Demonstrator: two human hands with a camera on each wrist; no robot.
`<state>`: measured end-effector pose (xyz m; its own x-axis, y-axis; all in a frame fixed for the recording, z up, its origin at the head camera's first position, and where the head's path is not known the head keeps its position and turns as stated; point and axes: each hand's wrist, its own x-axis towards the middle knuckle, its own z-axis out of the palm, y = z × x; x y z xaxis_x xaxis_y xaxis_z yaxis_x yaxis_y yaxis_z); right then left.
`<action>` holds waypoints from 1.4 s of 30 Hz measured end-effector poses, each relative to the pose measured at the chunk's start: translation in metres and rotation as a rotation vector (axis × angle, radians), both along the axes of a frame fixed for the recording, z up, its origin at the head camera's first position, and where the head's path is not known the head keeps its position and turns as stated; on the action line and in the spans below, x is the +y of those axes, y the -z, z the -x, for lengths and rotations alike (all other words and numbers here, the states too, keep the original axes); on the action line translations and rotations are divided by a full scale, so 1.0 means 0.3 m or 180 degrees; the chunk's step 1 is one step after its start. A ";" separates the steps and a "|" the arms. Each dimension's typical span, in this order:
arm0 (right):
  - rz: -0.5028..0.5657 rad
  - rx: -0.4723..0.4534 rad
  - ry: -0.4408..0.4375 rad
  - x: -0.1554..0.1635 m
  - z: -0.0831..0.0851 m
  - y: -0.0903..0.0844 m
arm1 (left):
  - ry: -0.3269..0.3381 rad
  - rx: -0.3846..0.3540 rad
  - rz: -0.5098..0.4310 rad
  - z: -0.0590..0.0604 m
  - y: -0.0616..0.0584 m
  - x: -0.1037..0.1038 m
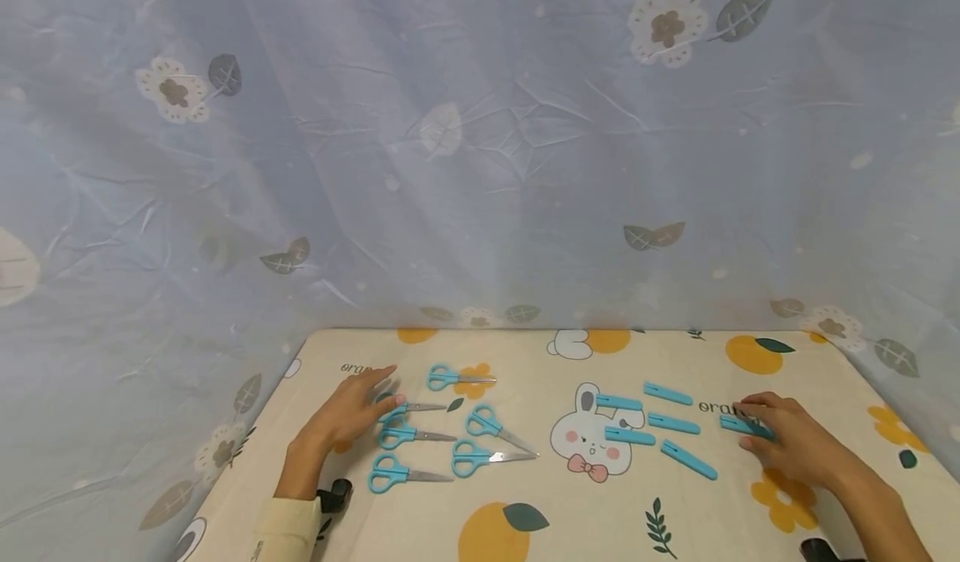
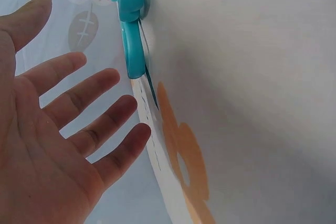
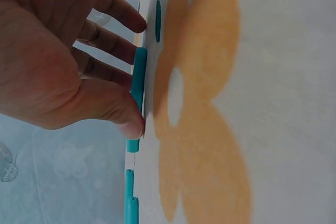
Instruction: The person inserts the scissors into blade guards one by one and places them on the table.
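1. Right hand (image 1: pixel 795 441) has its thumb and fingers on a blue blade cover (image 1: pixel 746 426); whether they close round it, I cannot tell. Left hand (image 1: pixel 352 412) is spread flat with nothing in it, fingertips by the handle of one pair of scissors (image 1: pixel 411 408).
2. I see six scissors grouped on the left of the table (image 1: pixel 525 362) and five more covers (image 1: pixel 651 422) near the right hand, with bare cloth between the groups and toward the near edge.
3. My right wrist view shows the thumb pressing the cover (image 3: pixel 137 85) against the tabletop; the left wrist view shows straight fingers (image 2: pixel 89 106) just short of the blue handles (image 2: pixel 132 35).
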<state>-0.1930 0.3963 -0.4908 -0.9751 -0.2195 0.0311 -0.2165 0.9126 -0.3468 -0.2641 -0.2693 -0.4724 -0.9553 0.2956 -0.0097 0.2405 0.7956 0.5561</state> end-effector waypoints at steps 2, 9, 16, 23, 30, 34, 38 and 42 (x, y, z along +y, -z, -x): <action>-0.0003 -0.0002 -0.0005 0.000 -0.002 0.000 | 0.0028 0.0024 -0.0023 0.003 0.000 0.001; -0.0017 -0.0020 -0.0002 0.000 -0.005 0.001 | 0.0131 0.0020 -0.0085 0.017 0.015 0.005; -0.0059 -0.0017 -0.0023 0.000 -0.004 -0.001 | 0.0255 0.0100 -0.0053 0.015 0.026 0.002; -0.0101 -0.0026 0.0002 -0.005 -0.001 -0.005 | 0.0349 0.0168 0.0003 0.014 0.024 0.010; -0.0111 0.0000 -0.0006 -0.003 -0.003 -0.004 | 0.0354 0.0205 0.0085 0.012 0.019 0.018; -0.0112 0.0002 -0.0035 -0.002 -0.003 -0.005 | 0.0296 0.0176 0.0119 0.014 0.025 0.018; -0.0135 0.0016 -0.0044 -0.006 -0.002 -0.006 | 0.0233 0.0162 0.0143 0.014 0.028 0.015; -0.0143 0.0005 -0.0013 -0.009 0.002 -0.005 | 0.0186 0.0121 0.0143 0.011 0.029 0.018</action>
